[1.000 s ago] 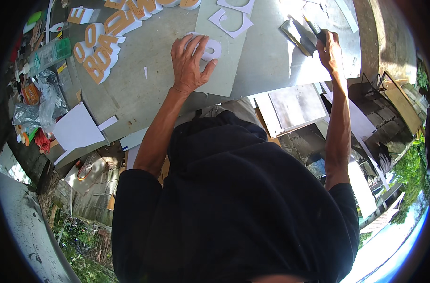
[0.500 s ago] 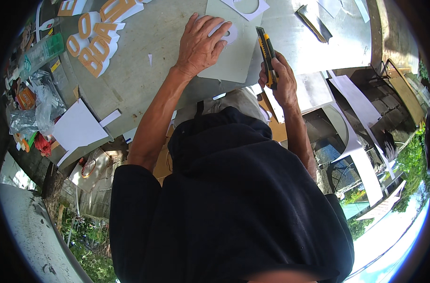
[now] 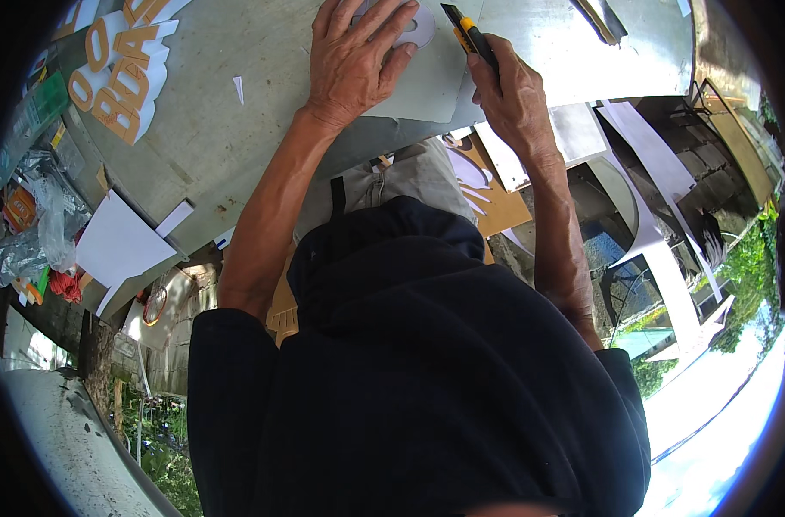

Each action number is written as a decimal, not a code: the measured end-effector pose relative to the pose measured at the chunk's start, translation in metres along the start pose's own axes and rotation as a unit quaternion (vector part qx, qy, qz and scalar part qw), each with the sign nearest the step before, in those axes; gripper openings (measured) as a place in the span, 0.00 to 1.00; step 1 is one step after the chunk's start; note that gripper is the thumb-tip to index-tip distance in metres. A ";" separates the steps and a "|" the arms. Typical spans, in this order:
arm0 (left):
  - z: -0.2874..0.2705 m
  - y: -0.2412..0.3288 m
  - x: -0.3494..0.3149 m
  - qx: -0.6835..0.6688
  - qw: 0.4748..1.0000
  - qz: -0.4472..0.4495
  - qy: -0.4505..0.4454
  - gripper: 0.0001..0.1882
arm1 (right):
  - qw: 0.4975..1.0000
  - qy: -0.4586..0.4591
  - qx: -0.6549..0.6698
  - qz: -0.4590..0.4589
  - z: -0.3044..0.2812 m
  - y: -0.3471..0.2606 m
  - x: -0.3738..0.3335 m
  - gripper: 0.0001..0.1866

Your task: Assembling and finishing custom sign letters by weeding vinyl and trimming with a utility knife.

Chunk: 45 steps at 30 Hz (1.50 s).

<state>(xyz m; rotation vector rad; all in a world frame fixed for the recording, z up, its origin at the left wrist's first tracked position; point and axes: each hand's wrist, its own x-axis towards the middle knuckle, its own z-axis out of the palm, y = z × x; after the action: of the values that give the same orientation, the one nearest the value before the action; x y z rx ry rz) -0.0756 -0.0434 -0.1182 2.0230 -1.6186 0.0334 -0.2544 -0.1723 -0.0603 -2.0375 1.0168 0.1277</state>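
My left hand (image 3: 349,69) lies flat with its fingers spread over a white ring-shaped piece (image 3: 423,28). The piece rests on a pale grey sheet (image 3: 435,90) on the metal worktable, and its round central hole shows beside my fingers. My right hand (image 3: 515,99) is closed round a yellow-and-black utility knife (image 3: 477,41). The knife's dark blade points up and left, just right of the ring and apart from it. Part of the ring is hidden beneath my left fingers and cut off by the picture's top edge.
Cut-out letters (image 3: 121,95) with brown faces and white sides stand at the table's far left. A small white sliver (image 3: 238,90) lies nearer. Plastic bags (image 3: 52,207) and a white sheet (image 3: 121,241) sit along the left edge. White offcuts (image 3: 646,155) hang below the right edge.
The view has shifted, so the table sits higher in the picture. My right hand has tilted the knife leftward and brought its blade closer to the ring. My left hand stays on the ring.
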 end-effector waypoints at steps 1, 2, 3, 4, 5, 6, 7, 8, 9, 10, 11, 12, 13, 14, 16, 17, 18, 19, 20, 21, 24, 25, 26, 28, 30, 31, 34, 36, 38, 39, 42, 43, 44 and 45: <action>-0.003 0.001 0.001 -0.035 0.998 -0.016 -0.045 0.24 | 0.994 0.032 -0.072 -0.069 0.004 0.001 0.002 0.17; -0.005 0.001 0.001 -0.069 0.993 -0.032 -0.088 0.28 | 0.994 0.028 -0.075 -0.068 0.006 0.002 0.002 0.17; -0.006 0.002 0.000 -0.071 0.993 -0.035 -0.088 0.28 | 0.994 0.031 -0.078 -0.073 0.008 0.003 0.004 0.16; -0.006 0.000 0.001 -0.073 0.993 -0.028 -0.084 0.27 | 0.993 0.035 -0.082 -0.080 0.009 0.000 0.008 0.15; -0.006 -0.002 0.002 -0.075 0.994 -0.020 -0.080 0.26 | 0.992 0.034 -0.085 -0.082 0.010 -0.001 0.011 0.15; -0.006 -0.004 0.003 -0.075 0.994 -0.022 -0.078 0.26 | 0.993 0.030 -0.090 -0.077 0.010 -0.003 0.012 0.15; -0.008 -0.005 0.004 -0.076 0.994 -0.014 -0.075 0.24 | 0.993 0.024 -0.096 -0.070 0.010 -0.004 0.012 0.14; -0.009 -0.005 0.005 -0.078 0.994 -0.005 -0.072 0.23 | 0.993 0.022 -0.098 -0.069 0.009 -0.005 0.013 0.14; -0.011 -0.004 0.005 -0.080 0.994 -0.007 -0.072 0.23 | 0.987 0.033 -0.125 -0.091 0.008 -0.005 0.014 0.14; -0.014 -0.003 0.006 -0.090 0.993 -0.008 -0.071 0.21 | 0.981 0.046 -0.151 -0.114 0.007 -0.006 0.015 0.14; -0.015 -0.003 0.007 -0.101 0.992 -0.008 -0.072 0.20 | 0.981 0.045 -0.153 -0.114 0.007 -0.005 0.016 0.14; -0.014 -0.004 0.008 -0.102 0.992 -0.008 -0.071 0.20 | 0.979 0.051 -0.156 -0.124 0.006 -0.004 0.017 0.13; -0.012 -0.006 0.008 -0.119 0.990 -0.010 -0.071 0.19 | 0.976 0.056 -0.159 -0.135 0.006 -0.004 0.018 0.13; -0.011 -0.009 0.008 -0.135 0.988 -0.012 -0.071 0.19 | 0.976 0.055 -0.159 -0.136 0.006 -0.004 0.018 0.13; -0.009 -0.013 0.006 -0.139 0.988 -0.004 -0.068 0.19 | 0.977 0.057 -0.165 -0.126 0.006 -0.005 0.018 0.13; -0.008 -0.014 0.005 -0.143 0.988 0.006 -0.064 0.18 | 0.976 0.056 -0.165 -0.126 0.006 -0.004 0.018 0.13; -0.007 -0.015 0.004 -0.142 0.988 0.005 -0.064 0.18 | 0.974 0.064 -0.170 -0.136 0.007 -0.002 0.019 0.12; -0.008 -0.016 0.006 -0.150 0.986 0.002 -0.071 0.18 | 0.971 0.072 -0.174 -0.144 0.006 -0.001 0.019 0.13; -0.008 -0.016 0.007 -0.157 0.985 0.000 -0.078 0.18 | 0.971 0.071 -0.175 -0.144 0.006 0.000 0.019 0.13; -0.008 -0.017 0.008 -0.157 0.984 -0.001 -0.077 0.18 | 0.972 0.065 -0.181 -0.138 0.005 0.000 0.018 0.13; -0.008 -0.018 0.007 -0.155 0.985 0.003 -0.079 0.17 | 0.972 0.053 -0.182 -0.136 0.002 -0.002 0.017 0.13; -0.008 -0.019 0.007 -0.157 0.984 0.004 -0.084 0.17 | 0.973 0.049 -0.177 -0.139 0.002 -0.002 0.017 0.13; -0.009 -0.019 0.007 -0.159 0.983 0.004 -0.088 0.18 | 0.973 0.048 -0.178 -0.140 0.001 -0.003 0.018 0.13; -0.008 -0.020 0.007 -0.156 0.984 0.009 -0.086 0.18 | 0.971 0.051 -0.181 -0.148 0.001 -0.003 0.019 0.13; -0.007 -0.021 0.007 -0.153 0.985 0.014 -0.082 0.18 | 0.970 0.051 -0.187 -0.150 0.000 -0.005 0.019 0.13; -0.008 -0.020 0.007 -0.150 0.985 0.012 -0.086 0.18 | 0.969 0.049 -0.192 -0.150 -0.001 -0.006 0.018 0.13; -0.010 -0.019 0.006 -0.152 0.984 0.006 -0.091 0.18 | 0.966 0.041 -0.208 -0.148 -0.002 -0.008 0.019 0.12; -0.010 -0.019 0.006 -0.157 0.983 0.004 -0.091 0.18 | 0.964 0.044 -0.215 -0.152 -0.003 -0.008 0.020 0.12; -0.010 -0.019 0.006 -0.156 0.983 0.003 -0.094 0.18 | 0.961 0.045 -0.222 -0.158 -0.003 -0.009 0.021 0.12; -0.010 -0.019 0.006 -0.154 0.984 0.001 -0.093 0.18 | 0.963 0.043 -0.213 -0.160 -0.004 -0.009 0.021 0.12; -0.009 -0.020 0.006 -0.157 0.982 0.000 -0.103 0.18 | 0.964 0.036 -0.209 -0.162 -0.004 -0.010 0.022 0.12; -0.008 -0.020 0.006 -0.158 0.982 0.001 -0.101 0.18 | 0.963 0.036 -0.212 -0.164 -0.005 -0.010 0.022 0.12; -0.008 -0.020 0.006 -0.158 0.982 0.003 -0.099 0.18 | 0.962 0.035 -0.213 -0.166 -0.005 -0.010 0.022 0.12; -0.007 -0.019 0.005 -0.158 0.983 0.001 -0.098 0.18 | 0.962 0.032 -0.215 -0.164 -0.005 -0.010 0.022 0.12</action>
<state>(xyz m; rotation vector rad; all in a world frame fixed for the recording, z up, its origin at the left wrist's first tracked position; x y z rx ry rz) -0.0542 -0.0427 -0.1178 1.8226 -1.6239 -0.4087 -0.2340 -0.1867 -0.0601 -2.5932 0.7158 0.1162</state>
